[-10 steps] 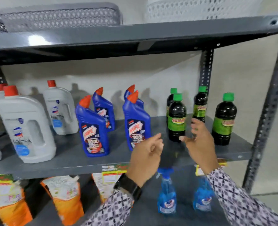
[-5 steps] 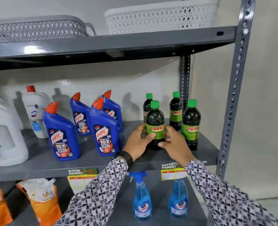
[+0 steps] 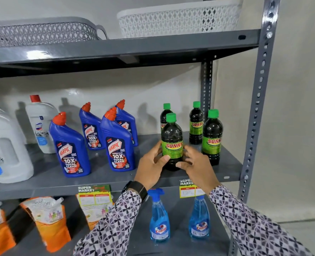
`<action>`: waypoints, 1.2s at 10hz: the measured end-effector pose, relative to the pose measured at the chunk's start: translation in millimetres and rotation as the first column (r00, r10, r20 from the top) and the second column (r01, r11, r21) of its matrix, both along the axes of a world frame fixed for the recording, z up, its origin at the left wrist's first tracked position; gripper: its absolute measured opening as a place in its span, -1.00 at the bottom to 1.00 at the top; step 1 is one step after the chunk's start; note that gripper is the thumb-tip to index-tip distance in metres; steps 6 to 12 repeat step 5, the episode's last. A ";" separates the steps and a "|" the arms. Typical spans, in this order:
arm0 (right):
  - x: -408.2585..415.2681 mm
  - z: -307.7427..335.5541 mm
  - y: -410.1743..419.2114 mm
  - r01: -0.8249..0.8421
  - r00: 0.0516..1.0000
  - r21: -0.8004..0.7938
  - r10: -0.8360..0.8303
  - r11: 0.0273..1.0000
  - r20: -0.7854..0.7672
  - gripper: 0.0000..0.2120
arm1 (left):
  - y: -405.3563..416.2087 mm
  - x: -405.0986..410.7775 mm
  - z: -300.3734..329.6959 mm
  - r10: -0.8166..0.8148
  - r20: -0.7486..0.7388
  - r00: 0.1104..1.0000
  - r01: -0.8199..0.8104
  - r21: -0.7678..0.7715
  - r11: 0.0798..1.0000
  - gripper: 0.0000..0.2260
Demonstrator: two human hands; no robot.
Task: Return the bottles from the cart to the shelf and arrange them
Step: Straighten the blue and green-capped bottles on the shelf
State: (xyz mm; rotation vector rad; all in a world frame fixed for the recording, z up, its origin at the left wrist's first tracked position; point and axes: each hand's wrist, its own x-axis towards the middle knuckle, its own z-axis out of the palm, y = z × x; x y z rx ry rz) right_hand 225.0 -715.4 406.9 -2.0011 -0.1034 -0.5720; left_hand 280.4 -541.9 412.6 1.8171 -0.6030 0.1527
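A dark bottle with a green cap and green Sunny label [image 3: 172,137] stands upright near the front of the grey middle shelf [image 3: 105,179]. My left hand [image 3: 152,166] wraps its left side and my right hand [image 3: 196,164] its right side, both gripping it low down. Three more Sunny bottles stand around it: one right behind [image 3: 165,112], one at the back right [image 3: 196,123], one at the front right [image 3: 212,137]. The cart is out of view.
Several blue Harpic bottles [image 3: 118,143] and white jugs [image 3: 5,146] stand to the left on the same shelf. Two blue spray bottles [image 3: 159,217] and orange pouches [image 3: 49,222] sit below. Baskets [image 3: 178,19] rest on the top shelf. A grey upright post [image 3: 258,100] bounds the right.
Both hands reached in from empty air and closed around the front Sunny bottle. The view shifted right and closer to the shelf.
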 end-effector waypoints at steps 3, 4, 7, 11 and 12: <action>0.5 -1.6 3.7 0.014 1.000 -0.016 -0.014 1.000 0.004 -0.35 | 2.5 -1.0 0.6 -0.020 0.041 0.999 0.017 0.064 0.998 -0.47; 1.8 -1.9 3.1 0.009 1.000 -0.025 -0.009 1.000 0.011 -0.33 | 3.1 -1.7 1.6 -0.010 0.047 0.999 0.006 0.074 0.997 -0.49; -4.8 1.7 6.6 -0.016 1.000 0.008 0.016 1.000 0.001 -0.27 | 1.8 -8.4 6.4 -0.040 0.043 0.998 0.037 0.081 0.996 -0.47; -4.8 1.7 6.6 -0.016 1.000 0.008 0.016 1.000 0.001 -0.27 | 1.8 -8.4 6.4 -0.040 0.043 0.998 0.037 0.081 0.996 -0.47; -4.8 1.7 6.6 -0.016 1.000 0.008 0.016 1.000 0.001 -0.27 | 1.8 -8.4 6.4 -0.040 0.043 0.998 0.037 0.081 0.996 -0.47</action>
